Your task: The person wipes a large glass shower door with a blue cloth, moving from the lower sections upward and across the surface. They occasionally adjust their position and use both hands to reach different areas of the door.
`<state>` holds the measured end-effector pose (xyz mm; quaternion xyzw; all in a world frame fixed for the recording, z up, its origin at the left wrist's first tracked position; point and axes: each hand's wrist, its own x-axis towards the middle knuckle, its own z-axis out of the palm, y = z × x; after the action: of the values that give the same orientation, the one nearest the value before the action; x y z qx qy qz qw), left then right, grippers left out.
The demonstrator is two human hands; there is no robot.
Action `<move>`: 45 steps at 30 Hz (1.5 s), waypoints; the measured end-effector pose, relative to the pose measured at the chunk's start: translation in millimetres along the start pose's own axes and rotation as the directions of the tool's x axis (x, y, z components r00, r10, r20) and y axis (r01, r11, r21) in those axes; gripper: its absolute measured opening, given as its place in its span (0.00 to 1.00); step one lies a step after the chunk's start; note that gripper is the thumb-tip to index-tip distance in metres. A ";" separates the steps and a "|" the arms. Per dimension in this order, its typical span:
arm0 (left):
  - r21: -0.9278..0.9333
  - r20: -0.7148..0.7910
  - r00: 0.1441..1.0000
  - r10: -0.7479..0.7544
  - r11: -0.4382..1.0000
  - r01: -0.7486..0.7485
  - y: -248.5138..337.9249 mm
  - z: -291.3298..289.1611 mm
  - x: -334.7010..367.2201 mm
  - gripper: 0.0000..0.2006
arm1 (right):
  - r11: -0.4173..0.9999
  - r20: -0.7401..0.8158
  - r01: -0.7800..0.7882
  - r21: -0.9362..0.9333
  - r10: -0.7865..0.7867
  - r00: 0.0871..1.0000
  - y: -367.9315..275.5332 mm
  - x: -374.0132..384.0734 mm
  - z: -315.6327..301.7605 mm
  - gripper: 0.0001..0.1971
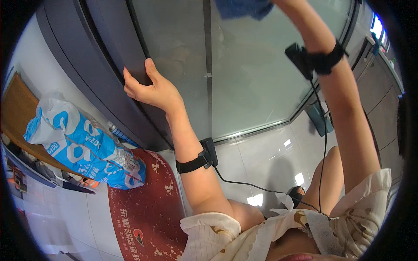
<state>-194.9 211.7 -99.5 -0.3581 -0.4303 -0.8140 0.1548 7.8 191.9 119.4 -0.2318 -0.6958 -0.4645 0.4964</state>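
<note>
Over the glass (pixel 257 78), the blue cloth (pixel 244 8) sits just left of the right hand (pixel 284 2), whose grip I can't tell; the left hand (pixel 154 89), half open, seemingly empty, is farther off, by the frame (pixel 115 28).

Blue cloth (pixel 244 8) (part-seen) before glass (pixel 254 74)

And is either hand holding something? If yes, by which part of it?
The left hand touches the dark frame; a grip is uncertain. Blue cloth shows at the top, but the right hand is out of view: its hold cannot be told.
</note>
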 end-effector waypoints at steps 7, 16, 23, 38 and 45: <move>-0.318 0.102 0.974 -0.200 0.922 0.222 1.7 -6.5 4.2 0.25 | 0.994 0.098 -0.020 -0.110 0.031 0.995 -101.1 -131.5 18.0 0.20; -0.421 0.257 0.932 -0.256 0.838 0.346 -1.7 -13.6 9.1 0.28 | 0.975 0.391 0.129 0.181 -0.192 0.900 -196.2 -315.1 33.1 0.11; -0.416 0.282 0.930 -0.234 0.844 0.339 -11.6 -13.1 7.8 0.27 | 0.823 0.604 0.352 0.446 -0.567 0.561 -253.8 -431.9 41.7 0.09; -0.649 0.436 0.755 -0.490 0.411 0.641 8.9 -30.0 20.6 0.36 | 0.902 0.378 0.349 0.253 -0.424 0.823 -103.2 -111.8 16.0 0.19; -0.602 0.392 0.789 -0.473 0.517 0.609 12.2 -25.6 18.9 0.36 | 0.969 0.218 0.227 0.095 -0.243 0.945 -8.4 93.6 27.1 0.27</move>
<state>-212.7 184.9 -88.3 -0.3073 -0.1894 -0.8849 -0.2945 -49.1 198.8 198.7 -0.1816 -0.7864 -0.4665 0.3619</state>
